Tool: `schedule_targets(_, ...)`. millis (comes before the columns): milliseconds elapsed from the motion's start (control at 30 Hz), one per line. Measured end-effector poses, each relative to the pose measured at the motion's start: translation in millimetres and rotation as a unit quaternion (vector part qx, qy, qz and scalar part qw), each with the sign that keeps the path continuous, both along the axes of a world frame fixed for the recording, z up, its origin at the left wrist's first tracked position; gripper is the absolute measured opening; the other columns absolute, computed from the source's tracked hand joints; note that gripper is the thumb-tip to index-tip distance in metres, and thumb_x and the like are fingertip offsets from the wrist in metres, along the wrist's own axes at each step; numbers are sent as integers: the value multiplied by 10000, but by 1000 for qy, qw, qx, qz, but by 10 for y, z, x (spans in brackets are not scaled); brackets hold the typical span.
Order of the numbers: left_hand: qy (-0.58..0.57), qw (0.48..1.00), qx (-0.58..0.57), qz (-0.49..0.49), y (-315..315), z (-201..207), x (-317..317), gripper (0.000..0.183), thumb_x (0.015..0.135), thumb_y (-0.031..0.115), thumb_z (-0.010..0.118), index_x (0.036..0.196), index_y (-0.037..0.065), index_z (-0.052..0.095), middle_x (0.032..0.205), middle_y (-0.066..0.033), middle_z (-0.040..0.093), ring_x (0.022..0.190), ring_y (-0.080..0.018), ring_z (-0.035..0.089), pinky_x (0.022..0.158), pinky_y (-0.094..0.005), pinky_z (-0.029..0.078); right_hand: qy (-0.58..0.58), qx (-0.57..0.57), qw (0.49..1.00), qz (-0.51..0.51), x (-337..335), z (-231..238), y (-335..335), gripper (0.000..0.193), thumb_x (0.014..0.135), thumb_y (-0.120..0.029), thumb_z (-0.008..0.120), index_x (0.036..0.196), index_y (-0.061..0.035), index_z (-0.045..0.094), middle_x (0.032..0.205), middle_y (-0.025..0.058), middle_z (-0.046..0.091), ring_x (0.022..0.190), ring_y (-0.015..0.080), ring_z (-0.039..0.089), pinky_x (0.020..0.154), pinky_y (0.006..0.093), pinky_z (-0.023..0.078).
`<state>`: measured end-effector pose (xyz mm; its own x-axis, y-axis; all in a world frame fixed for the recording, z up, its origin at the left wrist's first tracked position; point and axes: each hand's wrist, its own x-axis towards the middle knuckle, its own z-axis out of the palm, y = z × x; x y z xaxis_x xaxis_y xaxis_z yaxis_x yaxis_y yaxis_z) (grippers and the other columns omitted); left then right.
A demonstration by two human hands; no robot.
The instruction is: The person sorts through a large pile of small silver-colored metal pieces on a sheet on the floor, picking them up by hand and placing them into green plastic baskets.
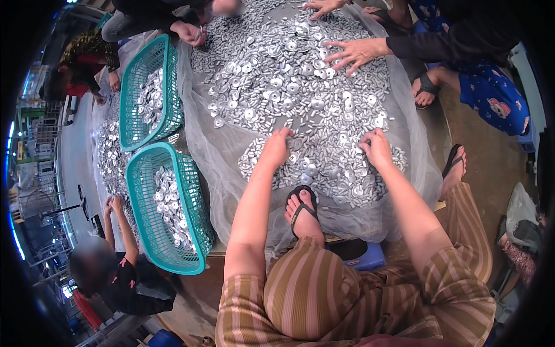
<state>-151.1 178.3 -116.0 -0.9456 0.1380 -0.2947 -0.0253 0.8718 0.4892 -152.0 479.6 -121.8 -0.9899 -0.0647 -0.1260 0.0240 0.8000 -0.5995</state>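
A wide pile of small silver metal pieces [341, 124], short cylinders mixed with round discs with a central hole, spreads before me. My left hand [276, 148] rests at the pile's near left part, fingers curled down beside a few round metal discs [296, 143]. Whatever is between those fingertips is hidden. My right hand [377, 148] is at the pile's right side, thumb and fingers drawn together over the pieces. Anything in that pinch is too small to make out. Both hands are apart, with loose pieces between them.
Two teal plastic baskets [200, 254] holding metal discs stand on the left. Sheer white netting [199, 124] lies under and around the pile. A co-worker's hand [359, 53] spreads over the far right; another hand [189, 33] is at far left. My sandalled foot [303, 209] is at the near edge.
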Motion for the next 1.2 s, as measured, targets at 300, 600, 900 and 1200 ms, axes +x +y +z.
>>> schedule_targets(300, -71, 943, 214, 243, -404, 29, 226, 231, 705, 42, 558, 932, 27, 599, 722, -87, 618, 648, -163, 568, 624, -279, 447, -215, -499, 780, -311, -124, 229, 115, 55, 764, -91, 526, 733, -53, 550, 778, 100, 596, 560, 171, 534, 494, 296, 416)
schedule_targets(600, -65, 965, 127, 221, -216, -10, 180, 305, 635, 289, 731, 788, 42, 641, 760, -118, 631, 673, -180, 587, 619, -307, 447, -67, 31, 994, 78, -47, 210, -101, 288, 650, -211, 723, 874, -60, 623, 742, 109, 606, 715, 279, 586, 658, 366, 459)
schedule_targets(900, 19, 989, 15, 145, 145, 81, 384, 289, 632, 313, 714, 778, 76, 633, 708, -124, 621, 675, -292, 604, 629, -362, 471, 25, -34, 999, -20, -21, 14, 95, 225, 693, -236, 687, 721, -21, 628, 734, 148, 581, 689, 294, 567, 649, 372, 443)
schedule_targets(1200, 97, 908, 9, 409, -67, 103, 545, 284, 668, 261, 701, 887, 111, 599, 722, -109, 604, 669, -286, 581, 620, -392, 453, -269, -615, 691, -268, -145, 331, 264, 79, 780, -104, 580, 754, -82, 509, 771, 75, 593, 601, 155, 579, 532, 308, 523)
